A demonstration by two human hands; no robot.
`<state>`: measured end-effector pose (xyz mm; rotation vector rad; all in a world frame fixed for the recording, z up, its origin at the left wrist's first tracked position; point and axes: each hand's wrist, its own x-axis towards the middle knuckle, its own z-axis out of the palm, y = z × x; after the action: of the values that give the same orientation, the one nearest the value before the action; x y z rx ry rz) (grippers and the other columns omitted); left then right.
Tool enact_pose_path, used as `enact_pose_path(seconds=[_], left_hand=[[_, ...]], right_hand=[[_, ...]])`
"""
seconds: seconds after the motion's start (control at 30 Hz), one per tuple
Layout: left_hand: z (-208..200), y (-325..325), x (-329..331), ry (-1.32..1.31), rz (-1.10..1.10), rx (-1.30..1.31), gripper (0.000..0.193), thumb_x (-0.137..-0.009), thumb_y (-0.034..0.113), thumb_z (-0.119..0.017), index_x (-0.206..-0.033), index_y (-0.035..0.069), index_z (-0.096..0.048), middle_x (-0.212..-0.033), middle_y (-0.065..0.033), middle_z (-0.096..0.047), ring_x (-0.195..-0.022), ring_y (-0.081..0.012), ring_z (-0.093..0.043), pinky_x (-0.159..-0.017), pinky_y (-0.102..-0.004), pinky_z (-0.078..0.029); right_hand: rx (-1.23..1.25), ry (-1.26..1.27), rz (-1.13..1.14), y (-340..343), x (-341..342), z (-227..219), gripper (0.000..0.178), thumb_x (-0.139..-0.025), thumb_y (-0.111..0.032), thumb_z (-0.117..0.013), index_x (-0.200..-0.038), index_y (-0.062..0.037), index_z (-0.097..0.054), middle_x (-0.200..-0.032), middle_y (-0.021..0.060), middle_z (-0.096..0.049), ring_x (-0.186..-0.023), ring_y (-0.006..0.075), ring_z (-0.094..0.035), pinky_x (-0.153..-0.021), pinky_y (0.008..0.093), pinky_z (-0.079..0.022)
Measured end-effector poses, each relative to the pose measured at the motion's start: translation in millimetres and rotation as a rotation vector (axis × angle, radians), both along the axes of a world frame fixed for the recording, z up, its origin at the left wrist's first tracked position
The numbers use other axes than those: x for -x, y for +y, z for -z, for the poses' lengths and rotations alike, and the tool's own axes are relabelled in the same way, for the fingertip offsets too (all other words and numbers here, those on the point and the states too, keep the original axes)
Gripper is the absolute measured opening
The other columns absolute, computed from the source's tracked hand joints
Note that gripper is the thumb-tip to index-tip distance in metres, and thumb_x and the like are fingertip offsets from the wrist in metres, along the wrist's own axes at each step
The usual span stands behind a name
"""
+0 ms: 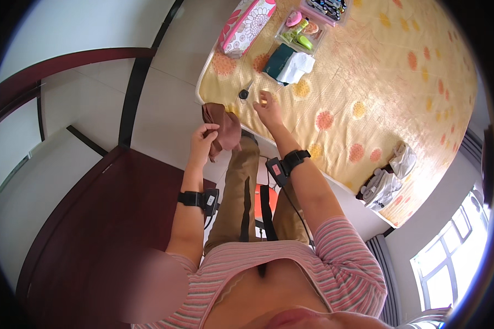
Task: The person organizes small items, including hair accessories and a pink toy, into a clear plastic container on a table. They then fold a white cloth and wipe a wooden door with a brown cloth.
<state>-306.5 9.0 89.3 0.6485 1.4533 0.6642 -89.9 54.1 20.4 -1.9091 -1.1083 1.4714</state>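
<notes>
A soft brown piece of cloth hangs at the table's near left corner, partly over my knee. My left hand pinches its near edge between thumb and fingers. To the right, above the table edge, my right hand is raised with its fingers curled toward the thumb. Anything between those fingertips is too small to make out. Just left of them, a small round black object lies on the table with a thin pale strip sticking out of it.
The patterned yellow tablecloth bears a dark green tissue box with white tissue, a clear tray of pink and green items, a tub of small dark pieces and a floral pouch. Grey-and-white bundles lie far right.
</notes>
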Motion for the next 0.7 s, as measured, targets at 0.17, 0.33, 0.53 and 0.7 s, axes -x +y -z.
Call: enact_pose_path(seconds=[0.17, 0.33, 0.53, 0.7], left_hand=[[-30.0, 14.6, -28.2, -0.196, -0.077, 0.008, 0.033, -0.082, -0.002, -0.044, -0.115, 0.002, -0.050, -0.105, -0.0065, -0.053, -0.089, -0.0117, -0.052, -0.075, -0.0235, -0.043], [-57.4, 13.7, -62.3, -0.504, -0.140, 0.017, 0.053, -0.083, -0.005, -0.036, -0.133, 0.011, -0.030, -0.126, -0.0121, -0.041, -0.109, -0.0193, -0.045, -0.093, -0.0290, -0.036], [-124.7, 1.8, -105.2, -0.582, -0.256, -0.008, 0.067, -0.085, -0.001, -0.037, -0.138, 0.014, 0.000, -0.131, -0.0117, -0.032, -0.114, -0.0239, -0.040, -0.096, -0.0334, -0.033], [-178.4, 10.5, -121.6, -0.824, -0.206, -0.063, 0.074, -0.087, 0.009, -0.043, -0.136, 0.014, 0.013, -0.129, -0.0123, -0.034, -0.115, -0.0239, -0.039, -0.095, -0.0365, -0.033]], right_hand=[[0.216, 0.641, -0.215, -23.9, 0.3, -49.4, 0.067, -0.076, -0.035, -0.063, -0.131, -0.0118, -0.033, -0.117, 0.0101, -0.046, -0.099, 0.0166, -0.049, -0.077, 0.0277, -0.043], [0.174, 0.781, -0.198, -33.0, -5.9, -122.1, 0.086, -0.078, -0.038, -0.062, -0.137, -0.0105, -0.007, -0.119, 0.0145, -0.041, -0.097, 0.0181, -0.046, -0.071, 0.0269, -0.044], [0.033, 0.752, -0.035, -51.7, -29.5, -160.3, 0.070, -0.080, -0.019, -0.059, -0.135, -0.0046, -0.018, -0.114, 0.0084, -0.048, -0.097, 0.0148, -0.047, -0.068, 0.0239, -0.043], [-0.059, 0.816, 0.118, -31.4, -42.2, -234.5, 0.043, -0.081, -0.006, -0.052, -0.122, -0.0009, -0.040, -0.111, 0.0074, -0.051, -0.098, 0.0150, -0.050, -0.080, 0.0253, -0.042]])
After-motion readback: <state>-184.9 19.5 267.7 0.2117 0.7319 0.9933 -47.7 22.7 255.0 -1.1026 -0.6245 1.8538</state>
